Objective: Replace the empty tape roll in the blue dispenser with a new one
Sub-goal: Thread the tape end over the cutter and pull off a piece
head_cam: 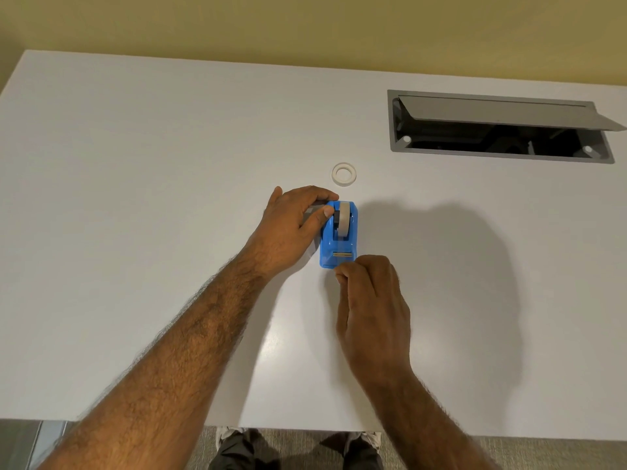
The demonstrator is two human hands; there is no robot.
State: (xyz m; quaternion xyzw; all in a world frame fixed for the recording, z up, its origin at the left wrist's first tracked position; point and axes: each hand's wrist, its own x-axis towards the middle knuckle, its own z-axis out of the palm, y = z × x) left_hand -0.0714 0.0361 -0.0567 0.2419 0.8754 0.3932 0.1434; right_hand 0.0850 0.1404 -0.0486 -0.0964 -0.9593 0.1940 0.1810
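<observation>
A blue dispenser (338, 237) is being steadied at the centre of the frame on a white bench (135, 164), with its cutter end turned toward the lower edge of the picture. A tape roll (344, 220) is sitting upright in its cradle, on a dark hub, and a clear strip is being led from it down to the serrated blade. The left hand (291, 225) is being held against the dispenser's left side, its grip closed around the far end of the body, the thumb pressed near the hub. The right hand (371, 300) is being kept just below the cutter end, its grip pinched together with the fingertips (341, 274) touching the front lip of the dispenser; whether the end of the strip is being held between them cannot be told. A bare white core ring (343, 174) is lying flat on the bench just above the dispenser, apart from both hands. In the upper right of the frame a grey cable hatch (502, 127) is standing open in the bench top, its flap tilted up over a dark cavity. A yellow wall (305, 25) is running along the top of the frame. No brand, label or writing is being shown legibly on the dispenser, the roll or the ring.
</observation>
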